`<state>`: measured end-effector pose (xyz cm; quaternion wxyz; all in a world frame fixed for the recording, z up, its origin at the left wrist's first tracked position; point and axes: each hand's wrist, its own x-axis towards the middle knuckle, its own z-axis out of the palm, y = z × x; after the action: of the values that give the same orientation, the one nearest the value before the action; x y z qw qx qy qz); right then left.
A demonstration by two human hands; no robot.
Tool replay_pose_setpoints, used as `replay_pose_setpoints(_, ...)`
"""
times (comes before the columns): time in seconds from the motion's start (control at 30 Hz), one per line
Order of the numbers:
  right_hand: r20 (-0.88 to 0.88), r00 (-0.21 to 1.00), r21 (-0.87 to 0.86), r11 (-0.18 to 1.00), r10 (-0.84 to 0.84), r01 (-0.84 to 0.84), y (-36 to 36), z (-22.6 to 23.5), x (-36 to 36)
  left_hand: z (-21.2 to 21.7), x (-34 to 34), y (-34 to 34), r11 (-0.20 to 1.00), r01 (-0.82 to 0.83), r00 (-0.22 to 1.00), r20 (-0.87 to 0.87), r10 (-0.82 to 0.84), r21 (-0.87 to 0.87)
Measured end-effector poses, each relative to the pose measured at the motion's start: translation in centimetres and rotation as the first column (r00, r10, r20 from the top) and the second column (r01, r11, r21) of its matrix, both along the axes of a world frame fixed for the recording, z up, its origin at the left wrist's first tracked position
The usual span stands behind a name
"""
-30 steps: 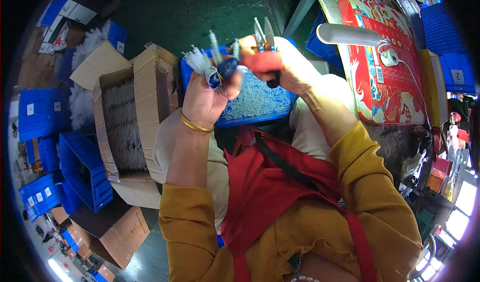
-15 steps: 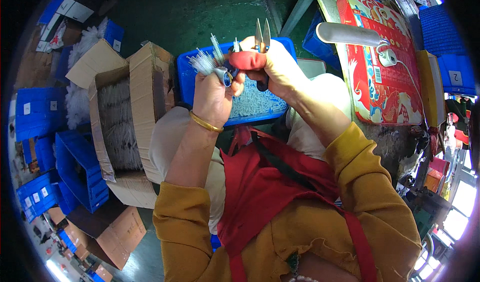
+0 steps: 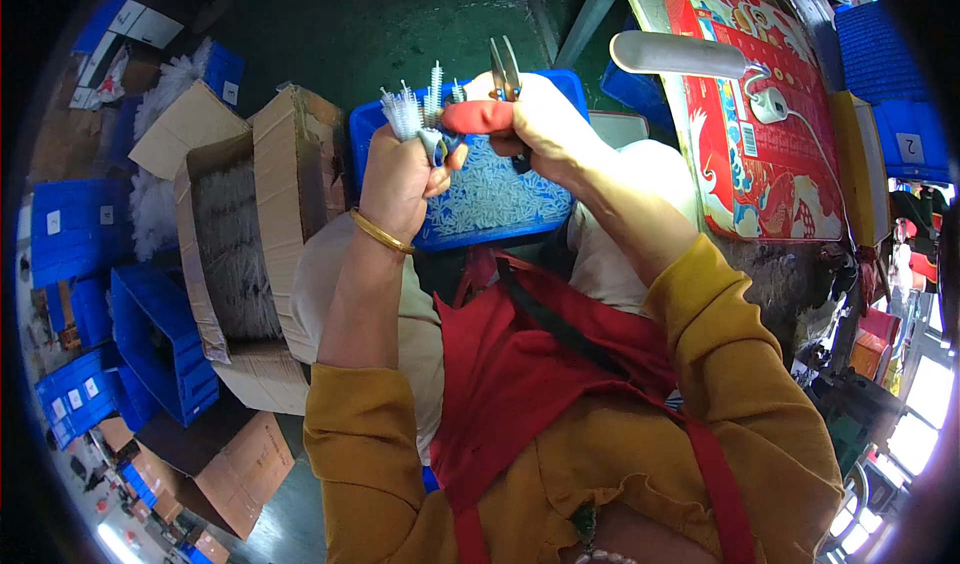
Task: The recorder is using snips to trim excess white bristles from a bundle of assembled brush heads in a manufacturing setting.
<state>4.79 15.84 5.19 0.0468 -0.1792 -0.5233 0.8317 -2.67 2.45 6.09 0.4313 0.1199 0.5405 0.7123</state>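
Head view: left hand [image 3: 400, 179] clenched on light, bristly little brushes [image 3: 405, 114], best gripped by wire stems; right hand [image 3: 535, 124] squeezing red-handled pliers [image 3: 490, 114].

Open brown cardboard boxes [image 3: 255, 234] at left; flat red patterned package [image 3: 760, 114] at right.

The pliers [image 3: 500, 89] show bare, dull metal jaws and smooth, matt red rubbery grips. At nine o'clock from them, the small brushes [image 3: 415, 114] have twisted wire stems and pale fuzzy bristles. The blue crate [image 3: 365, 129] looks like glossy plastic; the box [image 3: 290, 144] is rough brown cardboard.
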Motion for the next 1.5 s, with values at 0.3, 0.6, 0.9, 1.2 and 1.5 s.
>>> replay_pose_setpoints(0.3, 0.006, 1.0, 0.423, 0.906, -0.004, 0.001, -0.3, 3.4, 0.3, 1.0, 0.0, -0.8, 0.982, 0.185, 0.979, 0.078, -0.189, 0.047)
replay_pose_setpoints(0.6, -0.16, 0.973, 0.351, 0.911, -0.168, 0.215, -0.7, 2.0, 0.0, 0.7, 0.5, -0.1, 1.0, 0.028, 0.989, -0.146, -0.029, -0.009)
replay_pose_setpoints(0.9, -0.44, 0.862, 0.887, 0.272, 0.25, 0.374, -2.3, 2.1, 0.8, -0.3, 0.0, -0.2, 0.979, -0.163, 0.98, -0.099, 0.175, 0.12)
replay_pose_setpoints(1.2, -0.117, 0.991, 0.015, 0.998, 0.064, -0.063, 0.2, 3.0, 0.3, -1.0, -1.6, -1.8, 0.883, 0.184, 0.938, 0.191, -0.288, 0.432)
replay_pose_setpoints(1.5, -0.121, 0.992, 0.069, 0.997, -0.022, 0.03, -1.3, 1.3, 0.1, -1.0, 0.4, -0.2, 0.937, -0.121, 0.929, 0.37, -0.009, 0.327)
